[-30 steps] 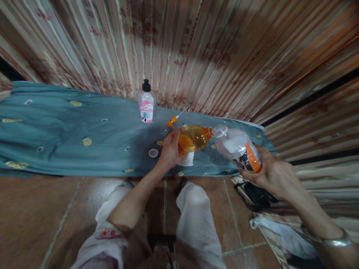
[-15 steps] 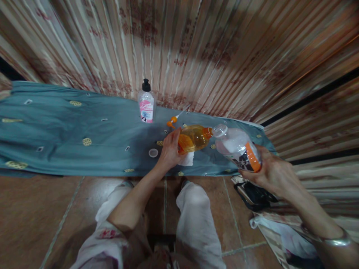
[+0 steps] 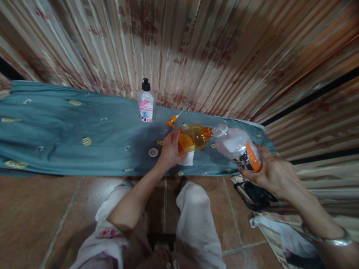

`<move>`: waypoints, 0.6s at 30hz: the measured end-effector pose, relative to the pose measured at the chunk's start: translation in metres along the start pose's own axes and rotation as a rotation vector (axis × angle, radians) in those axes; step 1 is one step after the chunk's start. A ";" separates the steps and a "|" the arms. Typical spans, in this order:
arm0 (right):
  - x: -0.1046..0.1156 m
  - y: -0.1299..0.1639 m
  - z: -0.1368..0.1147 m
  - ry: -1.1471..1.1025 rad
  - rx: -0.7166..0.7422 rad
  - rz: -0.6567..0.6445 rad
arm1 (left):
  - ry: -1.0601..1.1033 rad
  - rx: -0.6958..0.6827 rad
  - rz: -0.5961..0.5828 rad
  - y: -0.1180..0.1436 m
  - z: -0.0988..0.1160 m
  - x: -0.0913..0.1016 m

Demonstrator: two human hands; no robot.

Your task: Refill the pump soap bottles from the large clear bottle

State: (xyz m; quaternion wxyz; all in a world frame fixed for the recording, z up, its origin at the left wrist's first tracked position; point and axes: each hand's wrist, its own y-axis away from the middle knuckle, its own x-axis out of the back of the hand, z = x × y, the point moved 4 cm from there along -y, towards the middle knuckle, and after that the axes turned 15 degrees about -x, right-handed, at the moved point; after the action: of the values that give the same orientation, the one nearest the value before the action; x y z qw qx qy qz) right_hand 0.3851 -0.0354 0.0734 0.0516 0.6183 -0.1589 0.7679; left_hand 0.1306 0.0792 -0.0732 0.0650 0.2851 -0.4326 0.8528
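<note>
My left hand is wrapped round the base of an amber bottle, tipped on its side with its neck to the right. My right hand grips a clear plastic bottle with an orange and black label, tilted so its mouth faces up and left. The two mouths meet or nearly meet; whether they touch I cannot tell. Behind the amber bottle lies an orange pump head with a thin tube. A small white cap rests left of my left hand, and a white tissue lies beneath the amber bottle.
A clear pump bottle with a black top and pink label stands at the back of the cloth-covered surface. Pleated curtain hangs behind and to the right. Dark and white items, including a black bag, sit low at the right.
</note>
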 end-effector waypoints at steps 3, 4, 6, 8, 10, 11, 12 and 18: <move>-0.002 -0.001 0.001 0.010 0.005 0.012 | -0.003 0.000 0.001 0.000 0.000 0.000; -0.002 -0.001 0.002 0.014 0.005 0.014 | -0.005 -0.004 0.004 0.000 0.000 0.000; -0.002 -0.001 0.002 0.020 0.004 0.011 | -0.009 -0.008 0.008 0.000 0.000 -0.001; -0.002 -0.001 0.001 0.025 0.005 0.011 | -0.014 -0.013 0.014 0.001 -0.001 -0.001; -0.001 -0.001 0.000 0.030 0.007 0.013 | -0.019 -0.018 0.013 0.001 -0.001 -0.001; 0.000 -0.001 0.000 0.031 0.009 0.014 | -0.021 -0.021 0.012 0.001 -0.001 -0.001; 0.000 -0.001 0.000 0.032 0.011 0.015 | -0.023 -0.022 0.013 0.001 -0.001 -0.001; 0.001 -0.002 -0.001 0.045 -0.001 -0.004 | -0.027 -0.010 0.018 0.000 0.000 -0.001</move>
State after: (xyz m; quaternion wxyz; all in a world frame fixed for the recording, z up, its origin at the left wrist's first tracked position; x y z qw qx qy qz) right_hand 0.3845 -0.0336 0.0745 0.0569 0.6013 -0.1568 0.7814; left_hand 0.1314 0.0791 -0.0740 0.0530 0.2924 -0.4400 0.8474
